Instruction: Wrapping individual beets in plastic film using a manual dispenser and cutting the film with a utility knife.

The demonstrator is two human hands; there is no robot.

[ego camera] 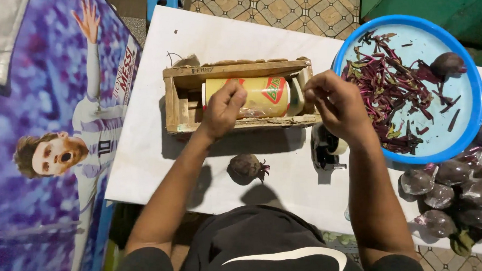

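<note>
Hands (223, 110) over white table (159, 148) (patterned tile floor (279, 7) beyond)

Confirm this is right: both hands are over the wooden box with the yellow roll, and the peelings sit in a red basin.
Not quite. The basin holding the peelings is blue, not red, as the head view shows. The left hand and right hand are over the wooden box with the yellow roll.

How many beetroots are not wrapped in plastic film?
2 seen clearly: one beetroot on the white table in front of the wooden box, one in the blue bowl. Others may hide among the wrapped ones.
</note>
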